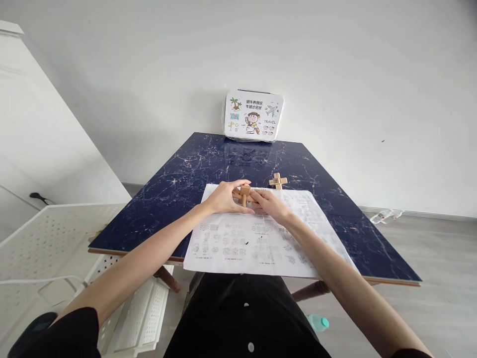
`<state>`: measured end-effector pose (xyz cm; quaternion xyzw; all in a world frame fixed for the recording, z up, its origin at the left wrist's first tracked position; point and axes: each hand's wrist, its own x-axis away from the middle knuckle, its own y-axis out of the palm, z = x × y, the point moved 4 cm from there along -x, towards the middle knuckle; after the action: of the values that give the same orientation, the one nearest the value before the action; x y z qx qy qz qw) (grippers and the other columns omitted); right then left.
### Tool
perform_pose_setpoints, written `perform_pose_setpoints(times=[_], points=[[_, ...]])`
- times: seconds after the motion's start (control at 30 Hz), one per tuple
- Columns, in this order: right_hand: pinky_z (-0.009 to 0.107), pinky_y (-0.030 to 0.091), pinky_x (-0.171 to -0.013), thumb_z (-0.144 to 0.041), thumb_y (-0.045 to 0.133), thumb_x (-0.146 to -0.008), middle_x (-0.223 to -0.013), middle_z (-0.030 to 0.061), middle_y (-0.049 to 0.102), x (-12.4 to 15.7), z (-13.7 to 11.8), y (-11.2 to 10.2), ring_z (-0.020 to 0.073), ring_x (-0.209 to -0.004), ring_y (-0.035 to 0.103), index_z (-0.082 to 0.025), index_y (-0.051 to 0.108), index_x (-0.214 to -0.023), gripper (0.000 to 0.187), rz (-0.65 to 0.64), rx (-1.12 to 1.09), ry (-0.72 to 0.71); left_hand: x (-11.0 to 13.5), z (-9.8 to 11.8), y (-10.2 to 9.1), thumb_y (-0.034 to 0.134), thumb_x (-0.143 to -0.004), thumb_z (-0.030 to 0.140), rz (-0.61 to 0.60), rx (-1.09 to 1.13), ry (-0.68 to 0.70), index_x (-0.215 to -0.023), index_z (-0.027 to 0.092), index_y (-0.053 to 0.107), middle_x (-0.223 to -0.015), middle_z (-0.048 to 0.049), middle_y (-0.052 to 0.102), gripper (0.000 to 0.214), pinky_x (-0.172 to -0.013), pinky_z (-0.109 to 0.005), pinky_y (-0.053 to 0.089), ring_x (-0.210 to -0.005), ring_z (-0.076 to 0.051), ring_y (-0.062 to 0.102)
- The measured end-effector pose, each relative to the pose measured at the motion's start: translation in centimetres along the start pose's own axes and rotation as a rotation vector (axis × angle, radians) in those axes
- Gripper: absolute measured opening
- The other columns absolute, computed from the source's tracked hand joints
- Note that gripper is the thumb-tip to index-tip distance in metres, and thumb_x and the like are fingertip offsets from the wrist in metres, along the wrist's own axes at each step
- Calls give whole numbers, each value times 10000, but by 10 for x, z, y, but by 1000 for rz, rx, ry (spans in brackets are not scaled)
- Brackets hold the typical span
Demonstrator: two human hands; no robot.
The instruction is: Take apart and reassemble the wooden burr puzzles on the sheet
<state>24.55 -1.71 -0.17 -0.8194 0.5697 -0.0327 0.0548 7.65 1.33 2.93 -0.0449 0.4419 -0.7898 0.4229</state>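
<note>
Between both hands is a small wooden interlocking puzzle [245, 191] made of light-brown pieces, held just over the paper. My left hand [225, 198] curves around its left side, thumb below and fingers above. From the right, my right hand [269, 203] pinches the puzzle's right end between thumb and fingers. Parts of the puzzle are covered by the fingers. Under the hands lies a large white instruction sheet [227, 248] printed with small diagrams. A second wooden puzzle [278, 181], cross-shaped, rests on the table just beyond the sheet's far edge.
The dark blue marbled table [171, 174] carries a white cartoon-printed case [254, 115] leaning on the wall. White perforated shelving [55, 233] stands at the left. On the floor are a bottle with a teal cap [318, 322] and a clear plastic item [386, 215].
</note>
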Motion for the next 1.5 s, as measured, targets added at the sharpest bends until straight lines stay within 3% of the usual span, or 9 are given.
perform_pose_setpoints(times=[0.33,0.5,0.67,0.87,1.23,1.4,1.5], points=[[292,176,-506,-760,613,-852,-612,-65,276,-2,-2,-6,104,-514,203,-232,526,-769,541,2,60,-2,0,-5,-3,862,-677,577,-6,48,44,-1426,251,591,-1300,-93,731,861,-987,-422,565,-1116,-303,725],[292,180,-497,-734,610,-876,-603,-65,272,0,-2,-7,108,-510,216,-227,585,-816,511,19,52,-11,1,-6,-4,879,-674,556,-54,71,19,-1489,278,541,-1395,-105,680,925,-1031,-462,546,-1223,-331,680],[293,169,-509,-737,618,-867,-619,-66,254,1,-4,-6,109,-528,203,-235,527,-773,519,3,43,-12,2,-9,-7,910,-644,555,-107,106,-9,-1545,300,473,-1508,-107,594,1034,-1114,-499,487,-1356,-354,591],[295,163,-499,-787,628,-832,-609,-64,247,4,-5,-2,104,-516,186,-250,382,-685,608,21,53,-7,3,-5,-4,903,-638,581,-70,86,-5,-1461,268,563,-1410,-106,673,943,-1071,-465,516,-1285,-349,644],[296,242,-501,-764,489,-922,-582,-30,387,2,-4,-6,119,-502,314,-234,430,-674,589,75,293,-51,5,-5,-3,894,-664,566,-68,116,19,-1488,276,534,-1439,-96,654,945,-1092,-451,499,-1296,-333,640],[277,303,-509,-676,478,-970,-594,-46,493,-3,4,-9,150,-511,440,-241,504,-971,435,246,312,-93,5,-1,-1,909,-649,561,-57,81,32,-1500,282,523,-1430,-104,659,975,-1092,-478,487,-1277,-352,649],[261,315,-505,-665,475,-973,-611,-60,500,-5,9,-8,148,-508,458,-247,487,-1054,425,271,264,-130,5,1,0,917,-638,569,-61,75,23,-1520,251,496,-1430,-131,655,1028,-1081,-473,490,-1270,-356,652]])
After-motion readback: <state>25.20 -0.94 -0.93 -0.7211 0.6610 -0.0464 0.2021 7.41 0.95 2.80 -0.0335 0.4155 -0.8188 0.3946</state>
